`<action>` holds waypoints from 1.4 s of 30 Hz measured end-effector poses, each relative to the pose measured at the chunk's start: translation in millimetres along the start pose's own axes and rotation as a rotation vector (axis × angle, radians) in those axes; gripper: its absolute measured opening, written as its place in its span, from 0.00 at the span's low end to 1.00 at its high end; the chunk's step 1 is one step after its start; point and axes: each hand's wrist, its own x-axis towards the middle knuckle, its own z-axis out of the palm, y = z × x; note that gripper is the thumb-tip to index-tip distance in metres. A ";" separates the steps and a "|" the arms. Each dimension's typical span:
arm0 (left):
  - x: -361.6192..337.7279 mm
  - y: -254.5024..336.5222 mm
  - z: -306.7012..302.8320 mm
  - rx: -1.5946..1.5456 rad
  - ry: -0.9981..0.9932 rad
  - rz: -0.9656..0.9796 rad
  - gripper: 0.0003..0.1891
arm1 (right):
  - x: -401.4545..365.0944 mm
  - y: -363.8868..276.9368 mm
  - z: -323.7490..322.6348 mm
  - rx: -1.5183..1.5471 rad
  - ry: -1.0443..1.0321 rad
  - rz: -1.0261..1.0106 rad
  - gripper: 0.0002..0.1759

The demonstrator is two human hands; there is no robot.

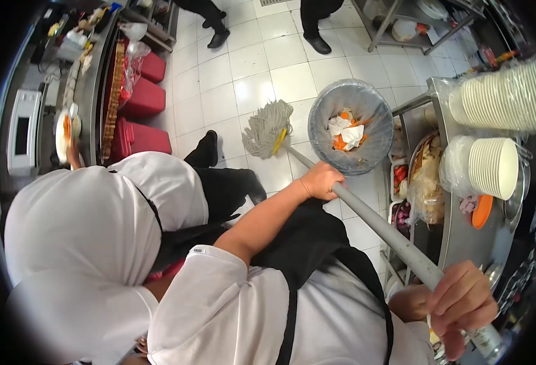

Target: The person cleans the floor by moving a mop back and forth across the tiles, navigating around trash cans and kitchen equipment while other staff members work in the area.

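Mop handle [377, 225] is gripped by both hands. Left hand [319, 180] is closed low on shaft for steering, right hand [462, 304] wrapped near top for leverage. Mop head [268, 128] is spread on floor [249, 55], touching bin [350, 125].

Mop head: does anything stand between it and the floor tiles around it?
Yes. A lined bin stands close on the right of the mop head, beside the handle, and a black shoe sits close on its left. The left hand and right hand both grip the handle, with nothing between.

Slanted grey mop [372, 220] (stringy head down)
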 end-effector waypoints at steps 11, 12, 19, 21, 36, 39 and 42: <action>-117.8 -201.1 -105.8 0.302 0.247 -0.650 0.14 | -104.7 217.1 76.9 -0.282 0.246 0.223 0.13; -131.0 -202.3 -117.9 0.384 0.216 -0.724 0.19 | -116.6 242.4 79.2 -0.293 0.182 0.233 0.04; -179.2 -174.2 -117.3 0.640 0.130 -0.955 0.25 | -170.0 248.4 108.7 -0.303 0.045 0.521 0.09; -167.9 -131.6 -92.9 0.572 0.187 -0.910 0.26 | -165.5 210.3 102.7 -0.343 -0.018 0.518 0.08; -101.3 235.8 199.0 -0.041 0.196 -0.123 0.14 | -127.9 -216.4 -15.9 0.105 -0.057 0.122 0.17; -106.0 254.7 209.3 -0.025 0.217 -0.017 0.16 | -143.0 -235.6 4.5 0.060 0.042 0.023 0.17; -117.1 242.9 203.6 0.000 0.172 0.078 0.16 | -159.0 -228.9 34.8 -0.073 0.190 -0.052 0.16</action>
